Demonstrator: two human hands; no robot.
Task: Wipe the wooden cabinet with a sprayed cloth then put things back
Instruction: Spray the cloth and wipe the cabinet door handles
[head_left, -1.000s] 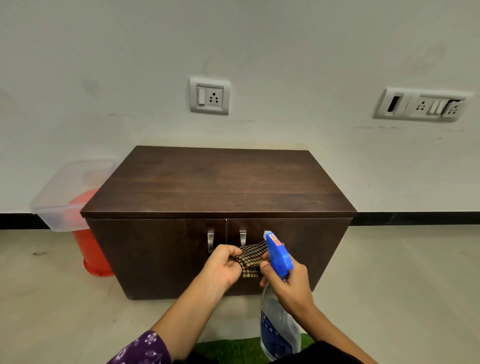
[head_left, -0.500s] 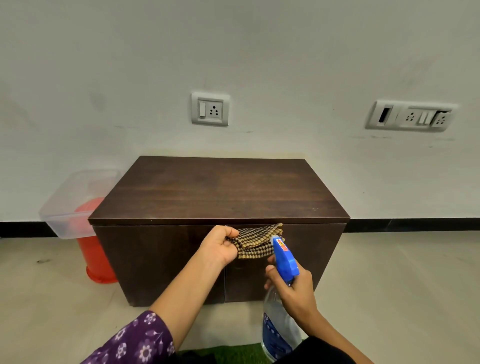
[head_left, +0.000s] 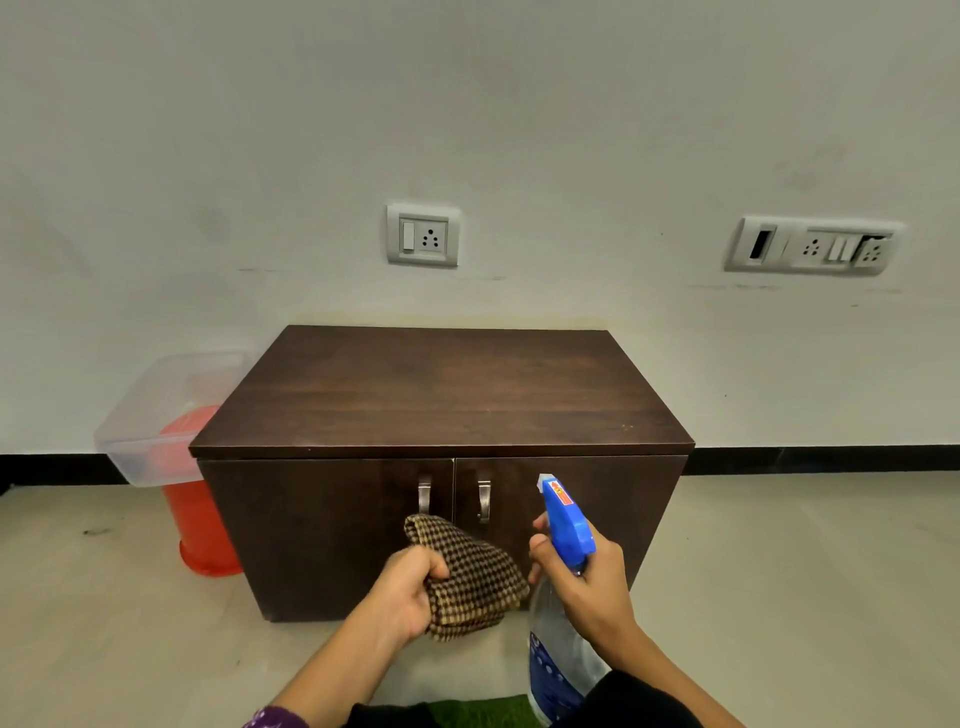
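A dark wooden cabinet (head_left: 441, 395) with two doors and metal handles stands against the wall. My left hand (head_left: 408, 592) grips a folded brown checked cloth (head_left: 470, 577) in front of the left door. My right hand (head_left: 587, 582) holds a clear spray bottle (head_left: 553, 654) by its neck, fingers round the blue trigger head (head_left: 566, 525), whose nozzle points up and to the left. The cloth and the bottle are close together but apart.
A clear plastic box (head_left: 150, 415) sits on a red bucket (head_left: 200, 525) left of the cabinet. Socket plates (head_left: 423, 235) are on the wall above. A green mat (head_left: 478, 714) lies at the bottom edge. Pale floor spreads on both sides.
My left hand has dropped with the cloth from the cabinet's top front edge to below the door handles. The spray bottle has risen a little.
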